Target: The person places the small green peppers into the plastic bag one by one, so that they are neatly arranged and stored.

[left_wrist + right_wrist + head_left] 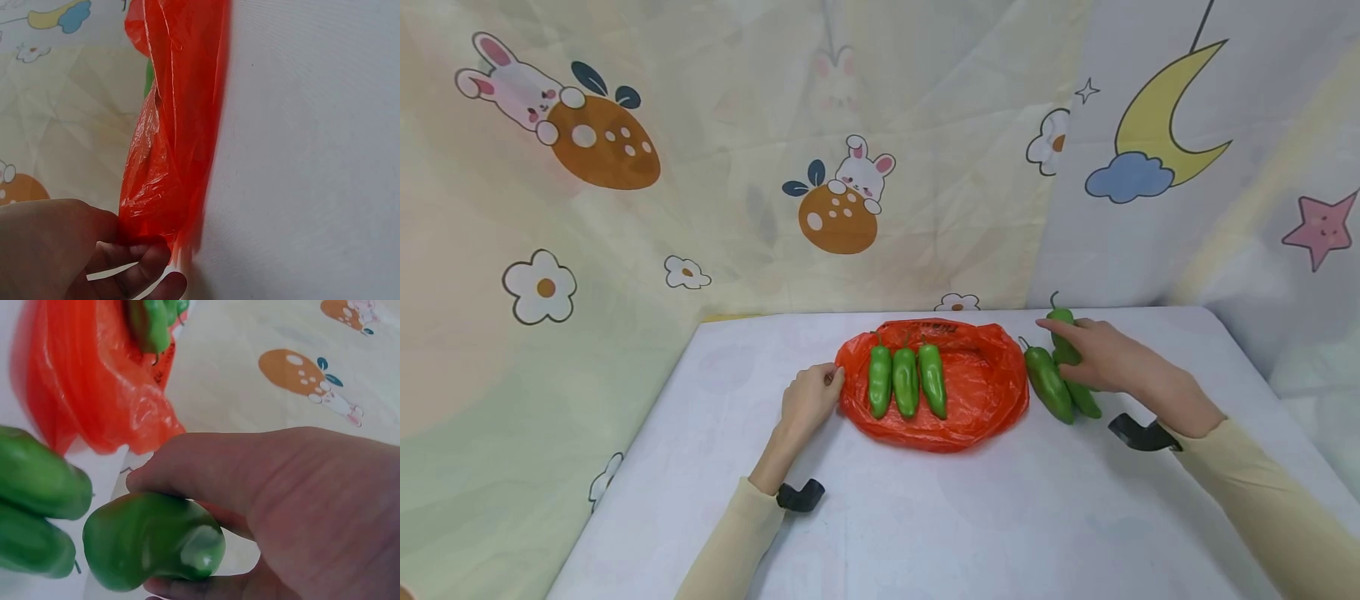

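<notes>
A red plastic bag lies spread open like a shallow bowl on the table, with three green chili peppers side by side in its left half. My left hand pinches the bag's left rim between thumb and fingers; the left wrist view shows the gathered red film there. To the right of the bag, my right hand holds a green pepper between thumb and fingers. Two more green peppers lie on the table just below that hand, the farther one partly hidden behind it.
The white table runs back to a printed cloth backdrop with rabbits, flowers and a moon. A black band sits on the left wrist and another black band on the right.
</notes>
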A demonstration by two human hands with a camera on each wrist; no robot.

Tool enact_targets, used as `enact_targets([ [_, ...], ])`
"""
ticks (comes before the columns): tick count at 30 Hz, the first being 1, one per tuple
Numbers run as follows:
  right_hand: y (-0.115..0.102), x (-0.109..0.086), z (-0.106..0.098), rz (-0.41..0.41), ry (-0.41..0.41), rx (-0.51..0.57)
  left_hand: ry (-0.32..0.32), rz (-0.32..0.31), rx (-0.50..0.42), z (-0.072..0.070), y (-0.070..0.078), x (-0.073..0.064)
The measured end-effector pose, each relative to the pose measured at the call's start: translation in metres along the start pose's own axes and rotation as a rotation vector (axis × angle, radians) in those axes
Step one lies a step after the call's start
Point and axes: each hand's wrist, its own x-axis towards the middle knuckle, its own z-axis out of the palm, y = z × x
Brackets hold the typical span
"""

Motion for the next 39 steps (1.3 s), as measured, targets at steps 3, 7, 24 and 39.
enact_targets([
  [3,-0.004,0.0,0.0,-0.007,-0.002,0.025,-0.002,-0.002,0.0,0.0,0.0,0.0],
  [7,-0.01,0.001,0.0,-0.01,-0.006,0.052,-0.002,-0.001,0.0,0.0,0.0,0.0],
  [24,-0.041,0.014,0.002,-0.056,-0.011,0.057,-0.001,-0.003,-0.005,0.001,0.0,0.001],
  [39,-0.062,0.026,0.017,-0.087,-0.001,0.119,-0.003,-0.013,-0.004,0.0,0.001,0.001],
])
